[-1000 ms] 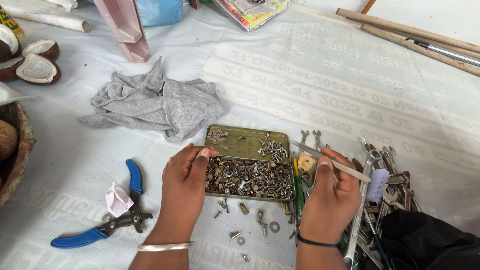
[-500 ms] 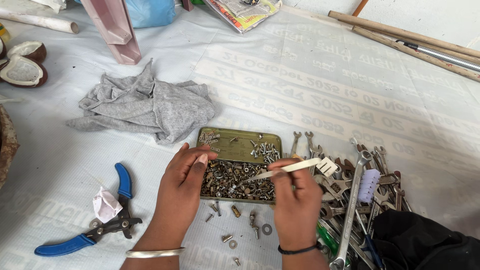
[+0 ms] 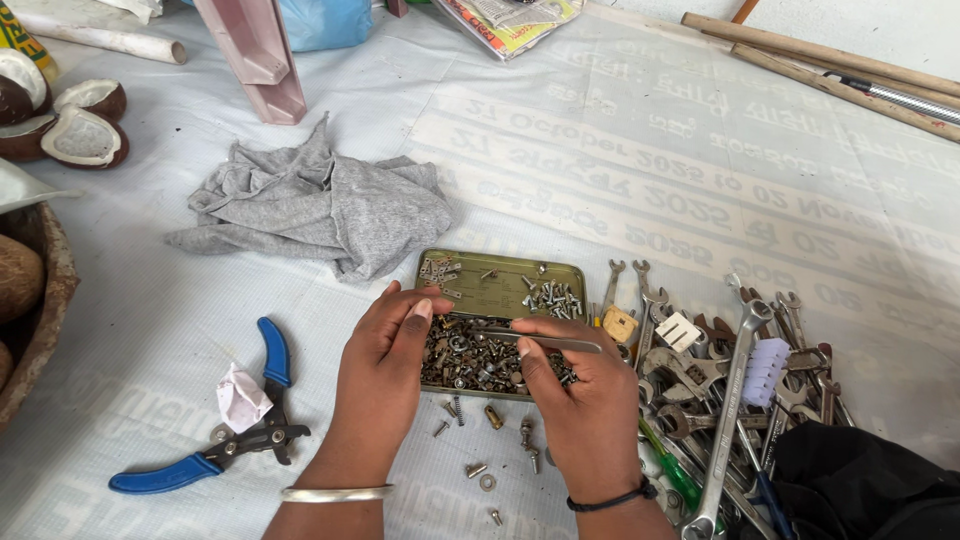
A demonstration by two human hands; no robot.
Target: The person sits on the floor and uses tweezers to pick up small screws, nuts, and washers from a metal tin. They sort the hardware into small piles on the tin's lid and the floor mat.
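While both hands hover over the open tin of small hardware, the right hand pinches a thin metal strip between thumb and fingers, the strip lying nearly level and reaching from that grip towards the left hand. The left hand has its fingers curled, thumb and forefinger drawn together at the strip's far end; whether they actually clasp it or something small cannot be told. Directly under the pinch lies the tin's front half, filled with a heap of screws and nuts, while its far half holds only a few bits and a little cluster of bolts. Just nearer the person than the grip, loose screws and washers are scattered on the white sheet. Beside the right hand, on its outer side, sits a pile of spanners. Well out beyond the left hand lie blue-handled pliers with a crumpled scrap of paper touching them, and farther off beyond the tin a grey cloth.
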